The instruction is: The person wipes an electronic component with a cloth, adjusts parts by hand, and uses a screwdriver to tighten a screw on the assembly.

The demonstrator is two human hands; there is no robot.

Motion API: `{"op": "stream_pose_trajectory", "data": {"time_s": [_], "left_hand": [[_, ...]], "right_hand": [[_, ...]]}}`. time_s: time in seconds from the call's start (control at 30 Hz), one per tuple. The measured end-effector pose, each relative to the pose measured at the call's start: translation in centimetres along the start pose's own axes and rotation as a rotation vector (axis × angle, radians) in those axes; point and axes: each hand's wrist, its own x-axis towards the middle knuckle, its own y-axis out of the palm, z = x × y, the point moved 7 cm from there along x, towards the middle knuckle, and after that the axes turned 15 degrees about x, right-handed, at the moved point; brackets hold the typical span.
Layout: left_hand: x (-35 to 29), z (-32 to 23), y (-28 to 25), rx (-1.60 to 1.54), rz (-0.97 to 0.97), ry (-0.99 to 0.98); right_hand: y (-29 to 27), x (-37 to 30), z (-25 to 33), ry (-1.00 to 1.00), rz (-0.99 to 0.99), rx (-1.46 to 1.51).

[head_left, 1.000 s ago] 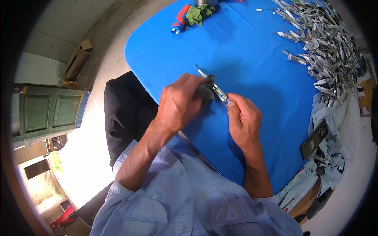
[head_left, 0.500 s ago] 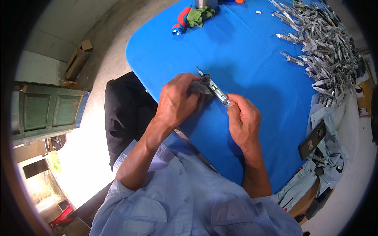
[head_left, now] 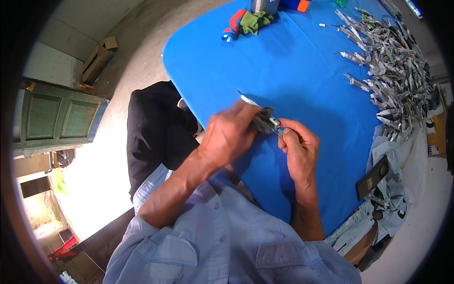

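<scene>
A slim silver-and-white stick (head_left: pixel 275 123) with a thin dark tip is held over the blue table, slanting from upper left to lower right. My right hand (head_left: pixel 301 146) pinches its lower end between thumb and fingers. Around its middle, my left hand (head_left: pixel 228 135) is closed on a small grey cloth (head_left: pixel 261 124), pressed against the stick. The left fingers are partly blurred, and cloth and hand hide part of the stick. At the right lies a big heap of similar slim sticks (head_left: pixel 397 71), many looking wrapped in greyish film.
The blue table (head_left: pixel 213 61) bears a red-and-blue bottle (head_left: pixel 234 23), a green cloth (head_left: pixel 255 22), a metal cup (head_left: pixel 265 5) and a blue-and-orange box (head_left: pixel 297 4) at the far side. A dark phone (head_left: pixel 372 178) lies on crumpled plastic bags (head_left: pixel 395 194) at the right edge.
My left hand and the grey cloth have slid down the stick, closer to my right hand. The whole scene has shifted slightly in view.
</scene>
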Motion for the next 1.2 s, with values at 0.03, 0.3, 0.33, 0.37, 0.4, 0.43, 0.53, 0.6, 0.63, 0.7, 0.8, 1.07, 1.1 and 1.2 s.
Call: {"op": "stream_pose_trajectory", "data": {"time_s": [0.03, 0.3, 0.33, 0.37, 0.4, 0.43, 0.53, 0.6, 0.63, 0.7, 0.8, 1.07, 1.1, 1.2], "left_hand": [[0.3, 0.9, 0.1, 0.022, -0.009, -0.031], [-0.2, 0.8, -0.9, 0.010, -0.042, -0.055], [-0.4, -0.2, -1.0, 0.027, -0.031, -0.007], [-0.7, -1.3, -0.8, 0.032, -0.016, 0.034], [-1.0, -2.3, -0.5, 0.037, -0.002, 0.075], [-1.1, -3.2, -0.3, 0.040, 0.011, 0.120], [-0.8, -2.4, 0.1, 0.059, -0.004, 0.092], [-0.4, -0.7, 0.3, 0.087, -0.017, 0.046], [-0.2, 0.4, 0.3, 0.110, -0.022, 0.024], [0.2, 2.1, 0.0, 0.130, -0.023, -0.027], [0.1, 3.3, -0.4, 0.101, -0.021, -0.103], [-1.3, -2.9, -0.2, 0.029, 0.015, 0.155], [-1.6, -3.2, 0.2, 0.048, 0.003, 0.175], [-0.6, -2.1, 0.0, 0.074, 0.030, 0.113]], "right_hand": [[-0.1, 0.1, 0.0, 0.002, -0.001, 0.002], [-0.4, 0.3, -0.1, 0.031, -0.048, 0.109], [-0.3, 0.2, -0.1, 0.036, -0.051, 0.111], [-0.2, 0.2, 0.0, 0.041, -0.054, 0.113], [-0.1, 0.2, 0.0, 0.046, -0.056, 0.115], [-0.1, 0.2, 0.1, 0.044, -0.050, 0.111], [-0.1, 0.2, 0.3, 0.037, -0.028, 0.117], [-0.2, 0.3, 0.1, 0.033, -0.009, 0.143], [-0.2, 0.3, 0.0, 0.031, -0.011, 0.153], [-0.3, 0.3, -0.1, 0.026, -0.017, 0.173], [-0.2, 0.2, 0.1, 0.056, -0.043, 0.165], [0.1, 0.1, 0.5, 0.108, -0.075, 0.144], [0.1, 0.1, 0.5, 0.120, -0.084, 0.148], [-0.3, 0.2, 0.3, 0.114, -0.052, 0.148]]}}
